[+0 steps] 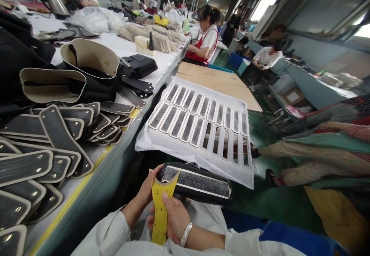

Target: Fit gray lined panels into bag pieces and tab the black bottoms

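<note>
Your right hand (177, 214) gripping yellow template (160, 215), thumb pressed on its face, fingers wrapped round behind. Your left hand (147, 188) holding left end of long black padded piece (199, 191), just above your lap, dark strip (202, 181) with pale edges facing up. Template's curved, notched end sits over strip's left part. Just past that: white cloth-covered board (164, 142), two rows of dark panels (197, 131). Cardboard sheet (214, 81) beyond. Table (166, 59) left of you: pile of studded straps (29, 167), black pouches (95, 94) behind.
</note>
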`<state>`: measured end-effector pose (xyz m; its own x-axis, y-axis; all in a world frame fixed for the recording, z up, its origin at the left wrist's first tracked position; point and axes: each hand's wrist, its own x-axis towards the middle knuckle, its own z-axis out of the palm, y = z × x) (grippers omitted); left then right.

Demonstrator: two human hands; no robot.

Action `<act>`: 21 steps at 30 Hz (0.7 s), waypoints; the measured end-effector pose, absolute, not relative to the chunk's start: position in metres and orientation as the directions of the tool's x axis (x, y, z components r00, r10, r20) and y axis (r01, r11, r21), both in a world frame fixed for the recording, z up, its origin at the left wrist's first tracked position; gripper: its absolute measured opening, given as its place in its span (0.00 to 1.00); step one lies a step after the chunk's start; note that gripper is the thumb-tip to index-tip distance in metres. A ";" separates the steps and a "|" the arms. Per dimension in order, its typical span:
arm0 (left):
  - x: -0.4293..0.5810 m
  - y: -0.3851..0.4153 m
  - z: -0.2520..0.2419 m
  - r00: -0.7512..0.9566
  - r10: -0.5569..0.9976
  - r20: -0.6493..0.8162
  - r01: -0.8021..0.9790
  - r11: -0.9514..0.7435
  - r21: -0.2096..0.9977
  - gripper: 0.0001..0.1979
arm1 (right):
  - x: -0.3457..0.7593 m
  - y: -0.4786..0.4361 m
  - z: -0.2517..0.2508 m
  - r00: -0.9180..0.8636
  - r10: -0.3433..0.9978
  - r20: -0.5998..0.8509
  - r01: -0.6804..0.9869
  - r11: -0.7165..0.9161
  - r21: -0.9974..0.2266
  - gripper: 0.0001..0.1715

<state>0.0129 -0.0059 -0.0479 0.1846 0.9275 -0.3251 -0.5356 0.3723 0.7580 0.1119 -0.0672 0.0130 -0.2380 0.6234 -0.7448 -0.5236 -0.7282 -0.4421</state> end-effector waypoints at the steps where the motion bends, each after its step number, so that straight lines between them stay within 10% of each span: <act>1: 0.013 -0.005 -0.049 0.168 0.927 -0.334 -0.515 0.372 0.772 0.35 | 0.112 -0.067 0.012 -0.241 0.617 -0.749 -0.523 -0.733 -0.435 0.38; 21: 0.020 -0.003 -0.032 0.140 0.923 -0.359 -0.235 0.383 0.893 0.36 | 0.125 -0.068 0.006 -0.292 0.608 -0.738 -0.544 -0.740 -0.395 0.38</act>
<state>0.0199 -0.0028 -0.0323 0.1398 0.9227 -0.3593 -0.2346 0.3834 0.8933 0.1249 -0.0680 0.0057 -0.2918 0.6085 -0.7380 -0.5445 -0.7400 -0.3949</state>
